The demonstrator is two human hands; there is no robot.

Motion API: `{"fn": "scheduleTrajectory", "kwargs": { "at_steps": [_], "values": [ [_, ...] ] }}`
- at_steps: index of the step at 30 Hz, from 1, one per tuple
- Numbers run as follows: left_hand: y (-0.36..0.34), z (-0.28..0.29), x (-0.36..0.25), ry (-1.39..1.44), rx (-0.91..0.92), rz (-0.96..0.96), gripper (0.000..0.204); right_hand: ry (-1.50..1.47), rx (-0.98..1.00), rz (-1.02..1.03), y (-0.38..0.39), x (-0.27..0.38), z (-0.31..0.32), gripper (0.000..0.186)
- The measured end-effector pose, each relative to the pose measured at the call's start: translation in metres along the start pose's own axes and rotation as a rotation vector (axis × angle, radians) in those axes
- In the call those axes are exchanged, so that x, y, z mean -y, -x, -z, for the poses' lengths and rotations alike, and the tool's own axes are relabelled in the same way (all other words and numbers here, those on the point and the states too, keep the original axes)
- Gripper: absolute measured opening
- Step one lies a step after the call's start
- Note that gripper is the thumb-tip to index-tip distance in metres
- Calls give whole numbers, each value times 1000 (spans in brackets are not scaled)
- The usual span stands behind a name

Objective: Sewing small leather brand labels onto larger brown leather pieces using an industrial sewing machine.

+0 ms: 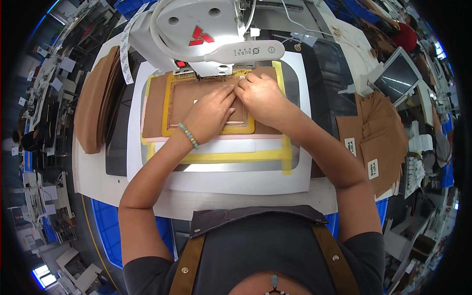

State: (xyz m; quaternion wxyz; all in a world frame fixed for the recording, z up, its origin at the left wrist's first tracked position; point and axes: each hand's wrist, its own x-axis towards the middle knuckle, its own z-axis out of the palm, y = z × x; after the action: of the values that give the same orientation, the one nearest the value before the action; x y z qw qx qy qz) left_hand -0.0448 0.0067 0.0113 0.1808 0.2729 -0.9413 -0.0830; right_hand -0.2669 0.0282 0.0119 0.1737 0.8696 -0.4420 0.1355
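A flat brown fabric panel [156, 110] lies under a yellow rectangular frame [238, 131], beneath the head of a white sewing machine [196, 22]. My left hand [209, 112] rests flat on the brown fabric inside the frame, its fingers together and pointing away from me. Beside it, my right hand [261, 97] bends over the frame's right side with the fingers curled down. Thumb and index finger press together close to my left fingertips; whatever is between them is too small or hidden to make out. Part of a small white patch shows at my left hand's edge.
Yellow tape [231, 157] borders the work on a white sheet [221, 183]. Folded brown fabric [96, 103] is stacked on the left. At right, brown pieces with white labels [386, 140] lie fanned below a monitor [396, 73]. A blue bin [105, 228] stands below the table.
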Motion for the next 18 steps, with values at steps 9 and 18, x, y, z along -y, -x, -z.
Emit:
{"fn": "scheduleTrajectory", "kwargs": {
  "at_steps": [9, 18],
  "values": [
    [8, 12, 16, -58, -1, 10, 36, -27, -78, 46, -14, 18, 0, 21],
    [34, 42, 33, 103, 88, 37, 37, -300, -38, 52, 10, 22, 28, 29]
  ]
}}
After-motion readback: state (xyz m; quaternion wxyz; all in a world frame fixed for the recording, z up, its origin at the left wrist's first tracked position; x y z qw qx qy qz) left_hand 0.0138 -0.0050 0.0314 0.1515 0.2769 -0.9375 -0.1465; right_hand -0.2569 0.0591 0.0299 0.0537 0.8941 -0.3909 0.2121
